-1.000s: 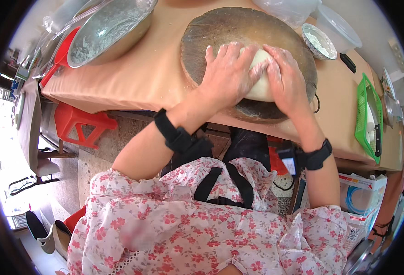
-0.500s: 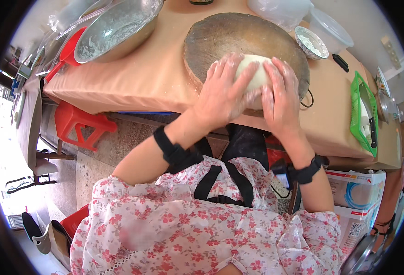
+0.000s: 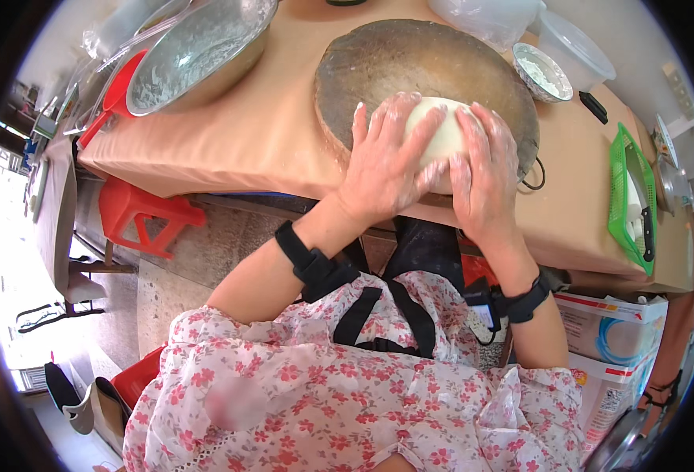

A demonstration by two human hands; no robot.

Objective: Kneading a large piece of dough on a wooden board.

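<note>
A smooth, rounded lump of white dough [image 3: 443, 135] sits at the near side of a round wooden chopping board [image 3: 410, 59]. My left hand [image 3: 384, 161] cups its left side, fingers spread across the top. From the right, my right hand [image 3: 484, 169] wraps the dough with its fingers closer together. Both thumbs rest on the near face of the lump. Floury white residue coats my fingertips. The dough's underside is hidden.
A metal basin [image 3: 205, 59] with floury residue stands at the back left, beside a red ladle [image 3: 117, 94]. On the right are a bowl of white flour [image 3: 543, 72], a black object [image 3: 594, 108] and a green basket [image 3: 620, 193] holding a black-handled knife [image 3: 647, 234]. A red stool [image 3: 142, 216] is below left.
My hands stay around the dough. My left fingers have spread, the index-side and outer fingers lifting slightly apart. The whole view has shifted a little.
</note>
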